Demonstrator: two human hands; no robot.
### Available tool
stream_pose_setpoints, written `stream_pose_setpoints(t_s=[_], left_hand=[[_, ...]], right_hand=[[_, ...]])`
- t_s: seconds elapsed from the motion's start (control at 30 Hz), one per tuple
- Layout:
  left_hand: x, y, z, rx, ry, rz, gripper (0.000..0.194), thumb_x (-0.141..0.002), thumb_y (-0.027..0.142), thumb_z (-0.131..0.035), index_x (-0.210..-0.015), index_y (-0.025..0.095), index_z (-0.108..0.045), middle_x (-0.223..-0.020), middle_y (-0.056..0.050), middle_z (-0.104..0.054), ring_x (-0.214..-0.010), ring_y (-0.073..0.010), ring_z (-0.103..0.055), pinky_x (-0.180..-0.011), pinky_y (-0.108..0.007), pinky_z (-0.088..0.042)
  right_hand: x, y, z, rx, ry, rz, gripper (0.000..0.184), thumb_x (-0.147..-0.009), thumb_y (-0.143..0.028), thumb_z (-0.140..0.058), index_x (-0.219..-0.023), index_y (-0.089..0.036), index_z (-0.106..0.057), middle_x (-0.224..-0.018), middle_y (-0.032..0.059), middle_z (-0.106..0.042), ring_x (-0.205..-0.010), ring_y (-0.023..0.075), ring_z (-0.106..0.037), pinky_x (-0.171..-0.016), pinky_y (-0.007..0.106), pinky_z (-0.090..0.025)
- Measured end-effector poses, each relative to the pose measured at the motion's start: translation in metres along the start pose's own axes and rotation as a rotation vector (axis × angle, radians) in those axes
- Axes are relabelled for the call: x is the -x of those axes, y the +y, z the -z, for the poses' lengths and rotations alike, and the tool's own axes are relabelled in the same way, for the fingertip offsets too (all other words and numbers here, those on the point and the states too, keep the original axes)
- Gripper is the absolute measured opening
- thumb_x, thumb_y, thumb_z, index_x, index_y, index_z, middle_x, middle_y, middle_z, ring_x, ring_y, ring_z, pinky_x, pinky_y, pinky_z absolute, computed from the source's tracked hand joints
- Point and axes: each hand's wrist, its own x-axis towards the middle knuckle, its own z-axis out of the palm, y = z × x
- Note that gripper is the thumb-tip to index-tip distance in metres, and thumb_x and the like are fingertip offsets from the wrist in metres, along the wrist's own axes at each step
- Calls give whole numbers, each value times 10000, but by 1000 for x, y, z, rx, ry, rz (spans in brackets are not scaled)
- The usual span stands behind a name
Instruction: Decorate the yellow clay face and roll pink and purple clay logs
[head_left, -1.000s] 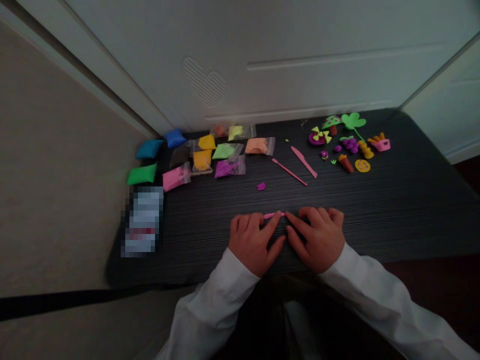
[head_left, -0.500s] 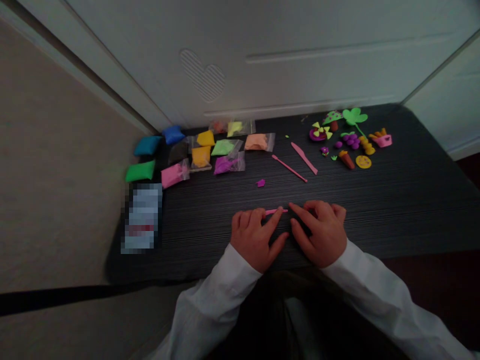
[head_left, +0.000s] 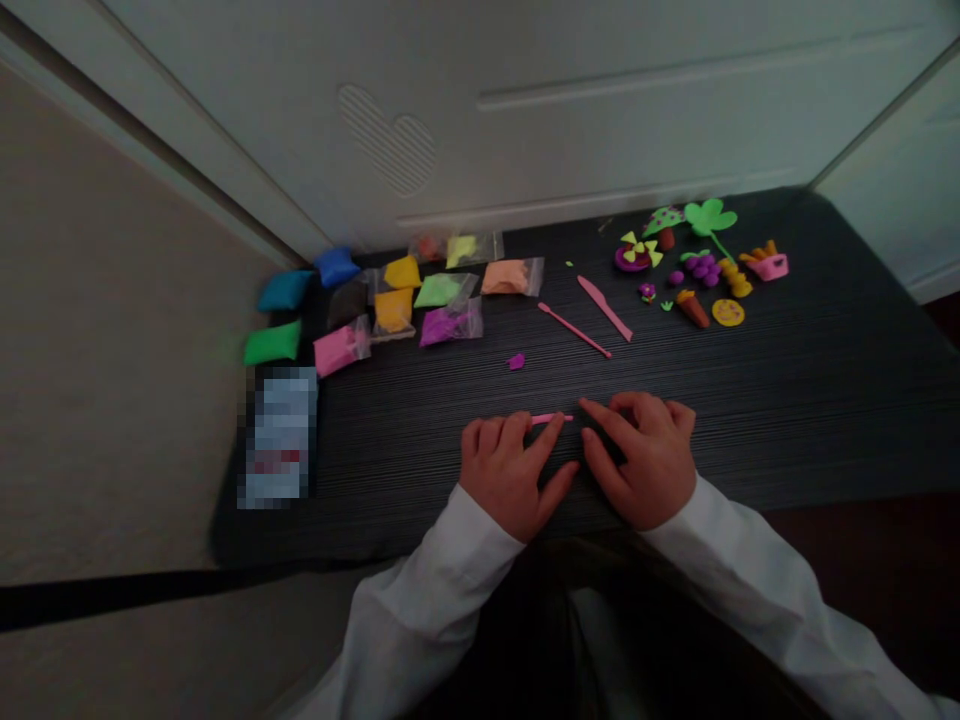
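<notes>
A thin pink clay strip (head_left: 541, 419) lies on the dark tabletop. My left hand (head_left: 510, 465) rests palm-down over the strip's left end, its index fingertip touching the strip and its thumb spread away. Just past the strip's right end is my right hand (head_left: 641, 455), index finger and thumb stretched out and apart, the other fingers slightly bent, nothing held in it. Beyond the hands lie a small purple clay piece (head_left: 516, 361), a pink modelling stick (head_left: 576, 330) and a pink plastic knife (head_left: 604, 308).
Several bags of coloured clay, such as a pink one (head_left: 339, 347) and a green one (head_left: 273, 342), sit at the back left. Small clay models, including purple grapes (head_left: 702, 268) and a green flower (head_left: 709, 216), stand at the back right. A white panelled door (head_left: 600, 110) closes off the far edge.
The view has tilted slightly, shifting the back-left things a little left in the picture. Both hands keep nearly the same pose around the pink strip.
</notes>
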Motion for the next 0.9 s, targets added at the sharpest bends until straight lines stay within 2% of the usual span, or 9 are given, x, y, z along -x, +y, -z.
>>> stream_pose_setpoints(t_s=[0.17,0.33,0.63,0.8,0.9], left_hand=[[0,1,-1,1,9,-5,468,-763,511,-377,-1173,302,-465,-1017,-69,-501,-908,-233,-412,-816,-403,-281],[0,1,-1,9,20,-20,502,-754,512,-399,-1214,310,-413,-1008,-72,-504,-905,-230,-418,-814,-400,-281],[-2,6,-3,1,45,-28,466,-759,491,-402,-1170,284,-474,-1037,-76,-509,-928,-233,-416,-828,-405,-275],[-2,6,-1,13,36,-33,516,-751,508,-403,-1220,294,-409,-1012,-78,-510,-907,-231,-421,-813,-402,-284],[-2,7,-2,10,20,-45,491,-755,499,-401,-1198,291,-441,-1008,-75,-515,-904,-230,-422,-815,-406,-278]], right_hand=[[0,0,-1,-18,3,-4,303,-801,-335,-431,-1065,-255,-554,-943,49,-529,-873,173,-486,-795,390,-240],[0,1,0,-25,-2,-4,307,-798,-339,-432,-1069,-255,-552,-943,51,-526,-862,172,-487,-790,393,-237],[0,1,0,-35,-18,-8,310,-800,-343,-425,-1073,-263,-548,-955,48,-524,-877,173,-485,-786,390,-237],[-1,0,0,-45,-15,-18,310,-795,-338,-431,-1068,-254,-554,-953,52,-522,-883,175,-481,-791,389,-232],[-1,0,0,-54,-21,-11,311,-793,-330,-435,-1072,-255,-551,-953,53,-520,-890,177,-476,-794,389,-224]])
